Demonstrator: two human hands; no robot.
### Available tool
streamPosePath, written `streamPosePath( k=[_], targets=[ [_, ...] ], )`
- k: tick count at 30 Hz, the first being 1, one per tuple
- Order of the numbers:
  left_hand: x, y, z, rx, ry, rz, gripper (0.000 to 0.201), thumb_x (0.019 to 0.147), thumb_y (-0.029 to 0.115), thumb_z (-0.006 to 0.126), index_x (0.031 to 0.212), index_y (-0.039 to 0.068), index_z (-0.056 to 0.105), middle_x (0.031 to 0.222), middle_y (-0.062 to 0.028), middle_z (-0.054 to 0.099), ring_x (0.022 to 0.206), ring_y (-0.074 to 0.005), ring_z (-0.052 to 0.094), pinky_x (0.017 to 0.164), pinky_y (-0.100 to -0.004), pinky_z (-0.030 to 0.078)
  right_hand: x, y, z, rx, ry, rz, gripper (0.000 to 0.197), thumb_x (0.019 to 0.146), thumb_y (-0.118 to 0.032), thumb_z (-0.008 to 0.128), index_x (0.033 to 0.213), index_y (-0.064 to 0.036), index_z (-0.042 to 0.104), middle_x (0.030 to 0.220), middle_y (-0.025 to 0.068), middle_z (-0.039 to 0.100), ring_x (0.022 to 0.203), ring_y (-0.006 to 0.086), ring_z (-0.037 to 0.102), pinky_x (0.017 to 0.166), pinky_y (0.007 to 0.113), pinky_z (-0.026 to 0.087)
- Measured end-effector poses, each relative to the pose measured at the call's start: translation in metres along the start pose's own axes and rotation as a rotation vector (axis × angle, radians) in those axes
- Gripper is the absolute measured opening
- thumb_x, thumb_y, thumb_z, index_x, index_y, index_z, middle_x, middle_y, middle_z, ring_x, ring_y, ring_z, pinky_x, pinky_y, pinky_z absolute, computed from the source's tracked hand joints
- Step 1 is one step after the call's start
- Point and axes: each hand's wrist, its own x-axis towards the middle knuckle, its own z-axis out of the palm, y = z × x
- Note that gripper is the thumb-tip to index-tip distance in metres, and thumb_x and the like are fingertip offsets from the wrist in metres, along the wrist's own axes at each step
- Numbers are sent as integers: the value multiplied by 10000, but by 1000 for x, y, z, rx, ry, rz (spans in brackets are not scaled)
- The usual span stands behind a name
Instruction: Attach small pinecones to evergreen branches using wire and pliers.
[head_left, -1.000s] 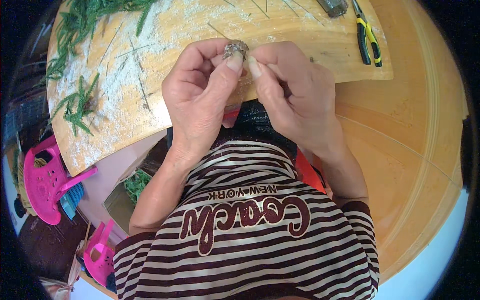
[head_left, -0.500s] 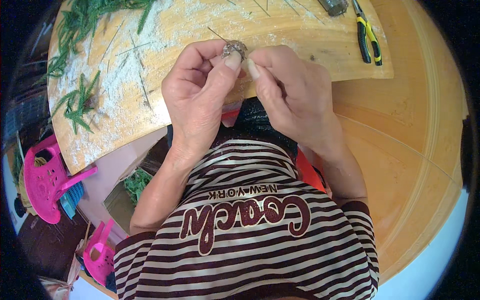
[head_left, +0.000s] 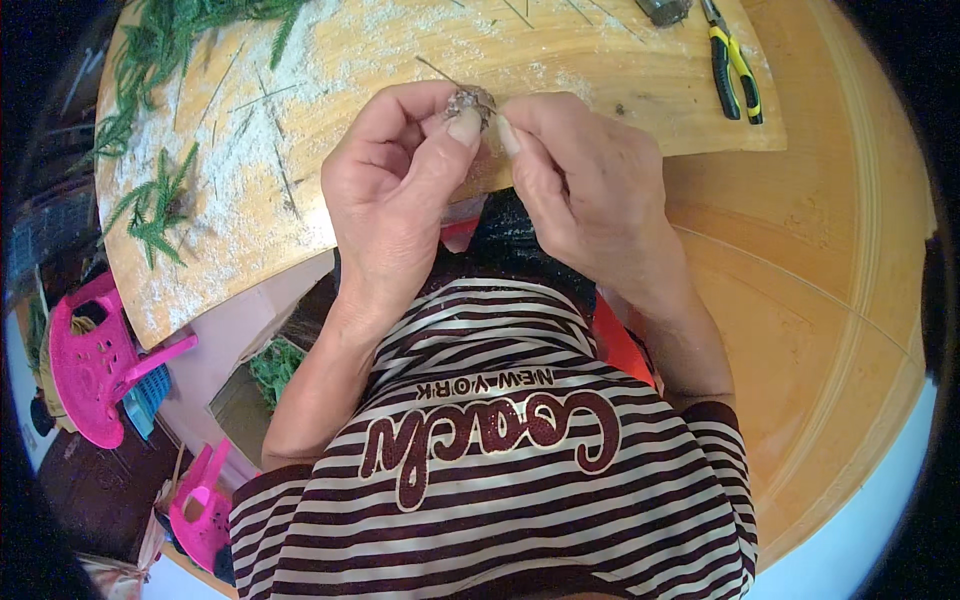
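Note:
Over the near edge of the wooden table point(head_left: 560, 85), my left hand point(head_left: 385, 200) pinches a small brown pine cone point(head_left: 468, 101) flecked with white, thumb in front and fingers behind. A thin dark wire point(head_left: 433, 67) sticks out from the cone toward the upper left. Close against the cone's right side, my right hand point(head_left: 595, 185) is closed, thumb and forefinger pressed together on the wire's other end. Most of that end is hidden by the fingertips.
Green artificial pine sprigs point(head_left: 155, 210) lie on the left, with white flakes and several loose wires around. Yellow-and-black pliers point(head_left: 735, 75) and a dark cylindrical object point(head_left: 665, 10) are at the upper right. Pink plastic chairs point(head_left: 95, 360) stand at the left, near a box of greenery point(head_left: 272, 370).
Both hands keep their pinch on the cone and wire. The right fingertips have shifted slightly, and a bit more wire shows beside the cone. The view has tilted a little.

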Motion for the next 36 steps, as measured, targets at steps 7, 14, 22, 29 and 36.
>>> streamPosePath(
  k=[7, 14, 22, 29, 36],
  targets=[
    [-1, -4, -2, 28, -66, 114, 230, 872, 36, 567, 1082, -55, 544, 881, -16, 557, 761, -44, 504, 658, -161, 428, 2, -11, -7, 290, -31, 341, 176, 839, 3, 553, 1015, 0, 545, 638, 34, 578, 506, 76, 506, 472, 217, 397],
    [-2, -8, 0, -55, -52, 113, 245, 870, 34, 569, 1097, -52, 541, 883, -15, 557, 774, -48, 503, 667, -161, 426, 1, -8, -7, 349, -50, 234, 253, 862, -17, 520, 1114, 6, 522, 585, 7, 553, 510, 60, 489, 493, 193, 385],
    [-4, -10, 1, 1, -68, 137, 236, 884, 57, 555, 1098, -41, 545, 862, -5, 550, 676, -26, 480, 558, -144, 399, 1, -5, -14, 265, -73, 112, 272, 836, 4, 533, 1108, 20, 524, 604, 36, 564, 525, 89, 492, 524, 210, 385],
    [-5, -9, 5, 46, -94, 160, 228, 903, 100, 544, 1090, -29, 549, 838, 1, 550, 573, 0, 441, 436, -135, 346, 1, -4, -13, 214, -30, 101, 258, 826, 8, 540, 1084, 13, 541, 681, 67, 617, 599, 119, 583, 566, 233, 441],
    [0, 3, 14, -49, -32, -10, 231, 932, 181, 511, 1051, -8, 566, 831, -20, 564, 604, -36, 476, 509, -162, 397, 2, -10, -14, 216, -41, 130, 214, 827, 9, 550, 1041, 14, 556, 754, 89, 627, 649, 151, 628, 563, 253, 470]
  ],
)
